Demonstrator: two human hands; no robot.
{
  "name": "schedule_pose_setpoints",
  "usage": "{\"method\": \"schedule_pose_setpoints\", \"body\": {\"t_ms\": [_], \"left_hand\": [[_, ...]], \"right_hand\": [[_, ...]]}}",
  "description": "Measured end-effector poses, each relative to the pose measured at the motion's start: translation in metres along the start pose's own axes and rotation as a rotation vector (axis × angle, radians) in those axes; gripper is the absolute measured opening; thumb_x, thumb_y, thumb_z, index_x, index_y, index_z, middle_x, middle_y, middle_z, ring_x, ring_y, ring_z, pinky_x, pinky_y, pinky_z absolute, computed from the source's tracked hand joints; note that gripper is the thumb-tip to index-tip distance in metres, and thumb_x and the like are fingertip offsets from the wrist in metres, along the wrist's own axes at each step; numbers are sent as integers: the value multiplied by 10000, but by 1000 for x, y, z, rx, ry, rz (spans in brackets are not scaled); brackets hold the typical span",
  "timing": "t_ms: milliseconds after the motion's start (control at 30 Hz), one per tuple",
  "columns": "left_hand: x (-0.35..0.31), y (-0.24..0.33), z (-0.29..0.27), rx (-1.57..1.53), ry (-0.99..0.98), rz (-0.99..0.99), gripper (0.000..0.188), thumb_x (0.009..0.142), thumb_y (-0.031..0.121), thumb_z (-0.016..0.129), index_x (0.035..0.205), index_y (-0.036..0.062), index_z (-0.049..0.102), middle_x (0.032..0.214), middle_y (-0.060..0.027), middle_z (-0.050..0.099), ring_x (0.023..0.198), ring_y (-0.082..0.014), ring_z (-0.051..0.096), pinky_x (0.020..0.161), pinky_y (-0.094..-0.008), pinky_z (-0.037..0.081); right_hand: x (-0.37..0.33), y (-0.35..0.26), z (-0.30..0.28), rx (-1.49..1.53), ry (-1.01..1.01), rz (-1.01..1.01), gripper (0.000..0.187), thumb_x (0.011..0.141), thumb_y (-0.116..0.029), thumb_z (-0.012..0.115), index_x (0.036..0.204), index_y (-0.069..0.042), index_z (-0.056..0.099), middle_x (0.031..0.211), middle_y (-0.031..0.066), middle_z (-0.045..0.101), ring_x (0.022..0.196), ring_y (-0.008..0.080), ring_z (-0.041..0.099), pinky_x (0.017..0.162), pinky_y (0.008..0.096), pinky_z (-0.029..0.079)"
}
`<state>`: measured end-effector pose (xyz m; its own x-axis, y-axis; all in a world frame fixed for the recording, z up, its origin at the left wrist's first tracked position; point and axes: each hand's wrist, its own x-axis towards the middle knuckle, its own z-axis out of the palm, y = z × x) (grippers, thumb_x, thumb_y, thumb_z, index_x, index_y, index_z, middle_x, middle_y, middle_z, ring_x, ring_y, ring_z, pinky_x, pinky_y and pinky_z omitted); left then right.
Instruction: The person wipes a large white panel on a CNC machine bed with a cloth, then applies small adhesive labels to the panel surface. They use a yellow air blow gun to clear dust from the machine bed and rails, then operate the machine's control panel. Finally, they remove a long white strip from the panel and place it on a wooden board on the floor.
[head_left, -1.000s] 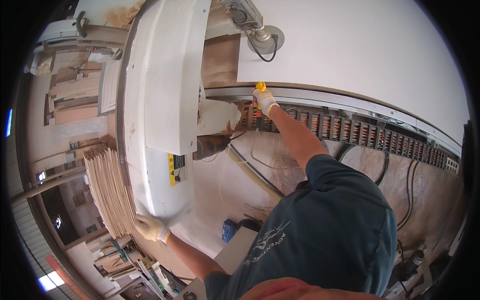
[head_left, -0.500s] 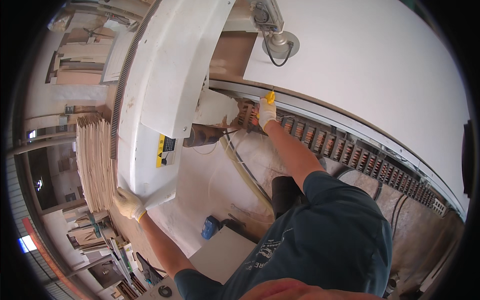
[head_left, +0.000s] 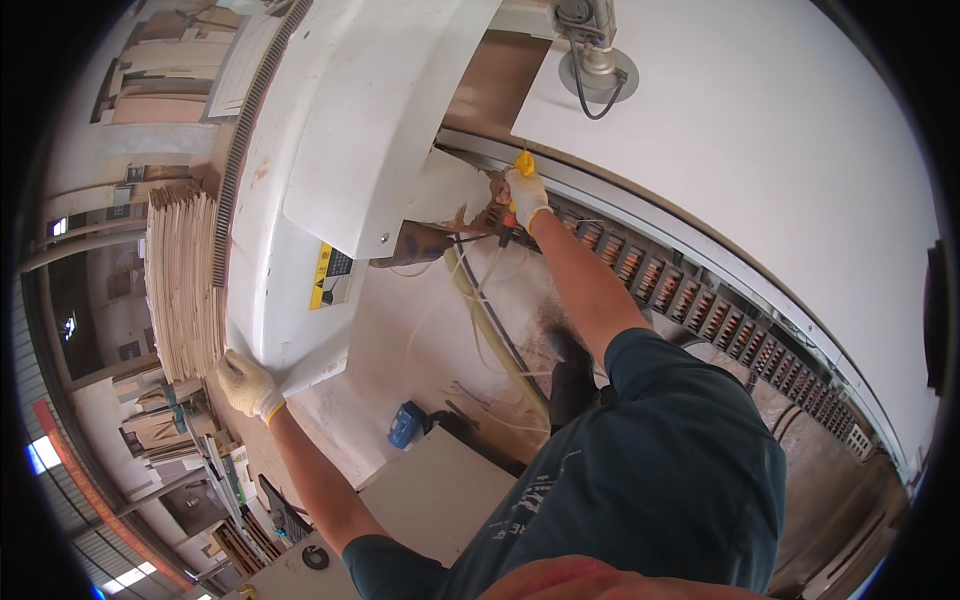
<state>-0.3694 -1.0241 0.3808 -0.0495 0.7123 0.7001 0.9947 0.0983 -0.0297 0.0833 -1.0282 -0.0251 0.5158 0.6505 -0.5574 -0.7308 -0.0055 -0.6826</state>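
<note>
My right hand [head_left: 528,193], in a pale knitted glove, is closed around a yellow and orange air blow gun [head_left: 525,163]. The gun's yellow head rises above the fist, and its orange lower part shows below. It is at the near edge of a large white panel [head_left: 720,120], above a metal rail [head_left: 640,200]. My left hand [head_left: 246,386], gloved too, rests with fingers stretched out at the lower corner of a white machine housing [head_left: 300,350]. Its fingertips lie partly against the housing's edge.
Dark slotted cable channel [head_left: 660,285] runs along the machine's near side. A pale hose [head_left: 490,330] slants across the dusty floor. A blue object [head_left: 405,424] lies by a grey tabletop [head_left: 440,490]. Stacked boards [head_left: 182,290] stand at the left.
My right hand has moved left and slightly up along the rail with the air blow gun. My left hand has shifted slightly left and up at the housing corner. The view has shifted.
</note>
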Motion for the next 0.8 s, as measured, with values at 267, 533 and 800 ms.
{"method": "schedule_pose_setpoints", "body": {"t_ms": [267, 533, 800], "left_hand": [[0, 3, -3, -24, -6, -6, 407, 1044, 386, 511, 1109, 33, 702, 1043, -163, 727, 937, -377, 699, 799, -449, 553], [-3, 1, 1, -115, 101, 74, 254, 992, 298, 601, 943, 69, 701, 882, -180, 705, 800, -391, 687, 705, -478, 539], [-5, 0, 4, -106, 62, 30, 240, 997, 318, 602, 955, 100, 693, 911, -148, 707, 823, -390, 681, 714, -487, 537]], "right_hand": [[-65, 15, 48, -156, -65, 55, 246, 967, -265, 619, 1008, -22, 617, 724, 85, 603, 507, 208, 592, 462, 377, 513], [77, -75, 60, -302, -48, 38, 300, 949, -317, 665, 929, -23, 610, 681, 70, 567, 547, 213, 583, 518, 386, 552], [69, -82, 52, -659, -284, 106, 197, 961, -218, 643, 934, -27, 601, 690, 64, 560, 510, 186, 547, 495, 404, 559]]}}
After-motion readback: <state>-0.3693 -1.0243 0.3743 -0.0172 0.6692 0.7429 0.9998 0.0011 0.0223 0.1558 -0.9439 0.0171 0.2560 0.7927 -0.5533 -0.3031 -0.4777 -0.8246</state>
